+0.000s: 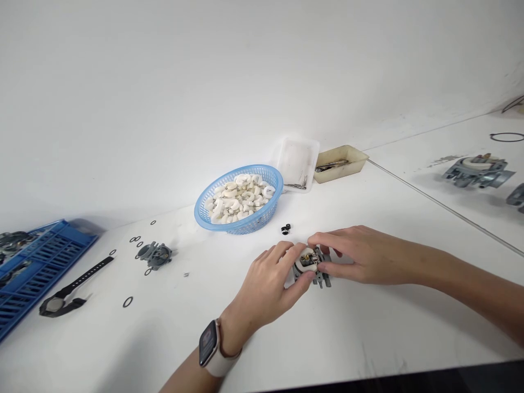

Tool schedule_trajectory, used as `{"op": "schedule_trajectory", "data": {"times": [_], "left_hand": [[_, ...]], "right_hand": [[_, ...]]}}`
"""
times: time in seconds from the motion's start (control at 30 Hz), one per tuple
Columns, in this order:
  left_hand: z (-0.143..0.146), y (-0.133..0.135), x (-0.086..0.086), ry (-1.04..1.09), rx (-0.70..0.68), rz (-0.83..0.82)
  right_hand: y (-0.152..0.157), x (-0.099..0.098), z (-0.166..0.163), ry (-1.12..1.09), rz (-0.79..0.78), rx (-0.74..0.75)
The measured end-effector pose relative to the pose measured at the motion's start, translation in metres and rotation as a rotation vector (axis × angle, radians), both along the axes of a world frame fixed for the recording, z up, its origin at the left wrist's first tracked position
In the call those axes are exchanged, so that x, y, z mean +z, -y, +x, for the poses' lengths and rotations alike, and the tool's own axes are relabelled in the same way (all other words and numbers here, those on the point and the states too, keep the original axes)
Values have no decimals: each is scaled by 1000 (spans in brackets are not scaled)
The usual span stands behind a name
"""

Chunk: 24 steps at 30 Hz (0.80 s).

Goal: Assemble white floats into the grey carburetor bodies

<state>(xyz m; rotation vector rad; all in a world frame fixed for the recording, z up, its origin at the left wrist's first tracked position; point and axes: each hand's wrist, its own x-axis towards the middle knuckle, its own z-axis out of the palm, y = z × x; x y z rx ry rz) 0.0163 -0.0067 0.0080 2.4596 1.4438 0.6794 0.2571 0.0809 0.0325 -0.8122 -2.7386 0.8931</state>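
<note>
A grey metal carburetor (322, 277) lies on the white table between my hands, its underside facing up. A white C-shaped float (303, 268) sits in it, with brass parts showing in the middle. My left hand (268, 286) is closed around the left side of the carburetor, thumb at the near edge and fingers at the far edge. From the right, my right hand (358, 254) grips the carburetor by the float's hinge end, thumb near and index finger far. Its other fingers are partly hidden. Whether a small pin is between the right fingertips, I cannot tell.
Behind stands a blue basket (238, 226) of white floats, beside a white tray (297, 158) and a beige bin (346, 170). Small black parts (285, 229) lie nearby. Leftward are another carburetor (155, 255), black rings (128, 302), a watch (55, 304) and a blue crate (45, 267). More carburetors (477, 172) lie right.
</note>
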Motion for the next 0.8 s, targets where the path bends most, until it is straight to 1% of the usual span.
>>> {"op": "schedule_trajectory", "data": {"times": [0.53, 0.8], "left_hand": [[0, -1, 3, -14, -4, 6], [0, 0, 3, -41, 1, 0]], "right_hand": [[2, 6, 0, -3, -28, 7], [3, 6, 0, -14, -40, 9]]}}
